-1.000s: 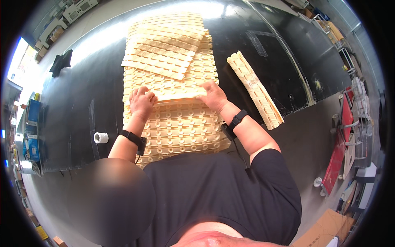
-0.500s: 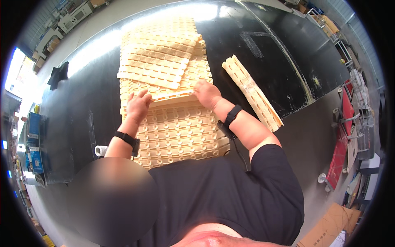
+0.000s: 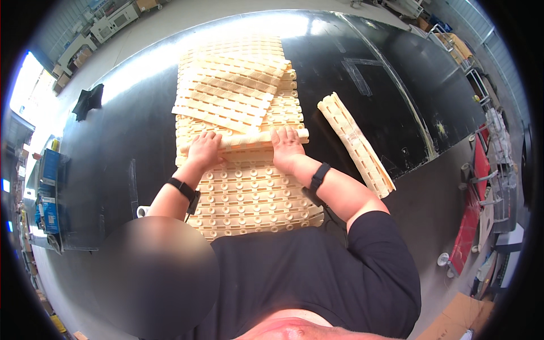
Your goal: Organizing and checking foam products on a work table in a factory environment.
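Observation:
A long cream plastic mat (image 3: 249,195) with rows of round studs lies along the black table (image 3: 113,136). Across its middle sits a rolled-up portion of mat (image 3: 249,137). My left hand (image 3: 203,151) presses on the roll's left end, fingers curled over it. My right hand (image 3: 287,145) lies flat on the roll's right end. A loose ribbed cream panel (image 3: 232,93) rests tilted on the mat just beyond the roll. Both wrists wear black bands.
A separate rolled cream mat (image 3: 354,144) lies diagonally on the table to the right. A black cloth-like object (image 3: 88,102) sits far left. A small white cup (image 3: 141,211) stands near my left elbow. Red racks (image 3: 481,187) and machines line the room's edges.
Both hands and the roll have shifted slightly farther up the mat, leaving more studded mat exposed near my body.

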`<state>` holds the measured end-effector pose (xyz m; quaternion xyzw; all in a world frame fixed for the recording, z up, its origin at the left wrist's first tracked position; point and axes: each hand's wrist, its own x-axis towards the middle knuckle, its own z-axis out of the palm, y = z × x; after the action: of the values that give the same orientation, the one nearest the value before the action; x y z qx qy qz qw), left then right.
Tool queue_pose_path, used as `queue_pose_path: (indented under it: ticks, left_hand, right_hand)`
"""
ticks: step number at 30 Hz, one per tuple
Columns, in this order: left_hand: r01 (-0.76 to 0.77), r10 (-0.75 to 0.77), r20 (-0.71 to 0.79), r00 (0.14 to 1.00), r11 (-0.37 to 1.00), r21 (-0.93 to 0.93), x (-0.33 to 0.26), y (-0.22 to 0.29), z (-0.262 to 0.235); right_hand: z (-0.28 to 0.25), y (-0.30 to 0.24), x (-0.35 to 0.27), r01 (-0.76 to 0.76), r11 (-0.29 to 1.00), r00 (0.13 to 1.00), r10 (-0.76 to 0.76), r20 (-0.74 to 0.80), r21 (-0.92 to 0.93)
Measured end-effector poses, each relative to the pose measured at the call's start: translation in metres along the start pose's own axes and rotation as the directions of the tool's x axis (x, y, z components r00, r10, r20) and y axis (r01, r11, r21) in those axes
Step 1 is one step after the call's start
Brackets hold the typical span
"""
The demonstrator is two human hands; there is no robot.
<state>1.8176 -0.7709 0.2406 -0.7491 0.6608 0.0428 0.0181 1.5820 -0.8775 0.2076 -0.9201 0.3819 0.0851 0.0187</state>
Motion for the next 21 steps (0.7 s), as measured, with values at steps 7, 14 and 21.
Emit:
queue_pose_path:
  ticks: [7, 14, 21]
  left_hand:
    - [-0.027, 0.027, 0.216, 0.976, 1.0, -0.004, 0.021, -0.008, -0.036]
    - [-0.083, 0.074, 0.181, 0.981, 0.996, 0.038, -0.101, 0.012, -0.049]
    - [-0.133, 0.155, 0.1, 0.983, 0.971, -0.2, -0.208, 0.05, 0.007]
  right_hand:
    - [-0.036, 0.013, 0.027, 0.071, 0.997, 0.994, -0.073, -0.082, -0.03]
    - [-0.043, -0.015, -0.1, 0.273, 0.962, 0.91, -0.248, -0.334, 0.031]
    - [0.025, -0.046, -0.179, 0.356, 0.93, 0.902, -0.318, -0.291, 0.088]
